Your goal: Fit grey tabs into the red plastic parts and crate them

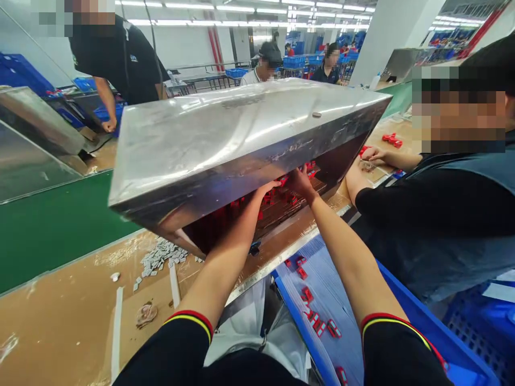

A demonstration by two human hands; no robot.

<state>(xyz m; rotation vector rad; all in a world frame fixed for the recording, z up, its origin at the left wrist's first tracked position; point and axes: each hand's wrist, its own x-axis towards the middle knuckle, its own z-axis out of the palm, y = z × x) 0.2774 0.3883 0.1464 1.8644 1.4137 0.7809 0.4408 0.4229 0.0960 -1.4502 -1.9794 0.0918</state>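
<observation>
Small red plastic pieces (307,294) lie scattered in a blue crate (422,316). On the desk (60,327), grey tabs (159,257) are heaped at the left. Under a sheet-metal hood (241,123), the left hand (269,187) and right hand (302,184) are among more red parts (269,199), fingers partly bent; how far open each is, or whether it grips one, I cannot tell. Beyond the hood stands a black-shirted person (118,59).
</observation>
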